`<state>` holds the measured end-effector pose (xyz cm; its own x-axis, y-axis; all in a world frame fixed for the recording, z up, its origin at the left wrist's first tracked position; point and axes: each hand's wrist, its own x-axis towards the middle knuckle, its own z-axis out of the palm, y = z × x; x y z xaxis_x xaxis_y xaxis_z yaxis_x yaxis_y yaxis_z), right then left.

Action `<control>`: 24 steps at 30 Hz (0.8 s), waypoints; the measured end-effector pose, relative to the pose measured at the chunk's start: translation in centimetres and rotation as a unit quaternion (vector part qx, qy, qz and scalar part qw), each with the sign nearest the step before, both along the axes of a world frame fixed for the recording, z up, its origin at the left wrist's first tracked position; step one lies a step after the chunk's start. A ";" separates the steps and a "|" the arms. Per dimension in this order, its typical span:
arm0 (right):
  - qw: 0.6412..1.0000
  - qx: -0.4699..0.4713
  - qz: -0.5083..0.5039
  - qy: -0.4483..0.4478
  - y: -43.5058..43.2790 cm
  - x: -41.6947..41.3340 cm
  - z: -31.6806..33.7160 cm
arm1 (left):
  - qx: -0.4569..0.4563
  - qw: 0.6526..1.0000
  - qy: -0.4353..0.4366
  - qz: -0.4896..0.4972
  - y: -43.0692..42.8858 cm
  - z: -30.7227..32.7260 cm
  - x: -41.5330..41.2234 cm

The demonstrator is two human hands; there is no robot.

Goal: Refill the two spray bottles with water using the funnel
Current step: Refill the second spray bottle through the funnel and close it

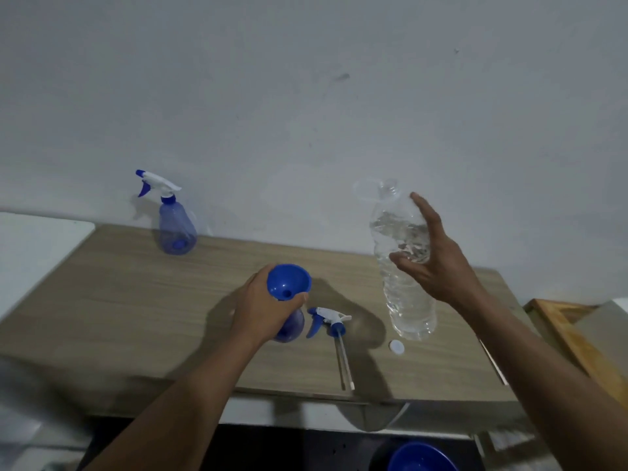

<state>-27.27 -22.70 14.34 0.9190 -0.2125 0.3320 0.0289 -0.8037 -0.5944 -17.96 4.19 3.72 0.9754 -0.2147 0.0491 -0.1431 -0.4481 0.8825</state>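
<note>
A blue funnel (289, 282) sits in the neck of an open blue spray bottle (291, 326) on the wooden table (119, 300). My left hand (263, 307) grips that neck and the funnel's stem. Beside it lies the bottle's spray head (329, 321) with its long tube. A large clear water bottle (404, 266) stands uncapped to the right; my right hand (431, 256) is spread open against its side, fingers straight. Its white cap (396, 347) lies on the table. A second spray bottle (176, 226), head on, stands at the back left near the wall.
A white wall rises right behind the table. A wooden frame (574, 338) leans at the right. Below the table's front edge sits a blue bowl-like object (421, 458). A white surface (30, 246) adjoins the table at the left.
</note>
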 end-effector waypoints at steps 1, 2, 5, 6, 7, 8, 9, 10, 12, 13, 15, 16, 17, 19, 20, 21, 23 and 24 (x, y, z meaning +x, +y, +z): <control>0.999 -0.015 0.023 0.025 0.3 -0.2 0.1 | 0.001 1.000 -0.001 0.002 0.0 -0.1 0.1; 0.997 -0.027 0.043 0.051 0.7 -0.4 0.1 | 0.003 1.000 0.000 0.004 0.0 -0.2 0.2; 0.988 -0.048 0.089 0.119 1.4 -0.6 -0.3 | 0.005 1.000 0.001 0.000 -0.1 -0.3 0.5; 0.984 -0.054 0.102 0.136 1.7 -0.8 -0.4 | 0.003 1.000 0.002 -0.002 -0.1 -0.4 0.6; 0.980 -0.063 0.113 0.152 1.9 -0.8 -0.6 | 0.001 1.000 0.000 -0.003 -0.1 -0.4 0.7; 0.975 -0.075 0.123 0.166 2.0 -0.9 -0.8 | -0.002 1.000 -0.001 -0.004 -0.1 -0.5 0.8; 0.971 -0.088 0.132 0.179 2.1 -0.8 -1.0 | 0.000 1.000 -0.004 -0.005 0.0 -0.6 0.9; 0.967 -0.099 0.141 0.189 2.2 -0.7 -1.1 | 0.003 1.000 -0.006 -0.004 0.0 -0.8 0.9; 0.959 -0.114 0.152 0.209 2.1 -0.4 -1.4 | 0.006 1.000 -0.010 -0.004 0.0 -1.1 1.1; 0.956 -0.120 0.156 0.217 2.0 -0.3 -1.5 | 0.008 1.000 -0.013 -0.005 -0.1 -1.2 1.2; 0.950 -0.126 0.166 0.234 1.8 0.1 -1.4 | 0.014 1.000 -0.020 -0.006 -0.1 -1.2 1.3; 0.946 -0.128 0.172 0.244 1.7 0.3 -1.4 | 0.014 1.000 -0.024 -0.005 -0.1 -1.2 1.3; 0.942 -0.131 0.175 0.253 1.7 0.5 -1.3 | 0.013 1.000 -0.027 -0.005 -0.1 -1.2 1.4; 0.936 -0.147 0.175 0.268 1.9 0.7 -1.0 | 0.011 0.999 -0.029 -0.008 -0.1 -1.3 1.4; 0.933 -0.155 0.173 0.275 2.0 0.8 -0.8 | 0.012 0.999 -0.029 -0.009 -0.1 -1.4 1.5; 0.931 -0.160 0.171 0.281 2.2 0.9 -0.6 | 0.013 0.999 -0.028 -0.010 -0.1 -1.5 1.5; 0.926 -0.165 0.172 0.291 2.3 1.1 -0.2 | 0.018 0.999 -0.028 -0.008 -0.1 -1.6 1.6; 0.924 -0.166 0.173 0.297 2.4 1.2 0.0 | 0.021 0.999 -0.027 -0.008 -0.1 -1.6 1.6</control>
<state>-26.09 -20.34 14.37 0.9540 0.1515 -0.2585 0.0665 -0.9483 -0.3105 -16.32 4.12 2.07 0.9681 -0.2328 0.0922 -0.1972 -0.4821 0.8536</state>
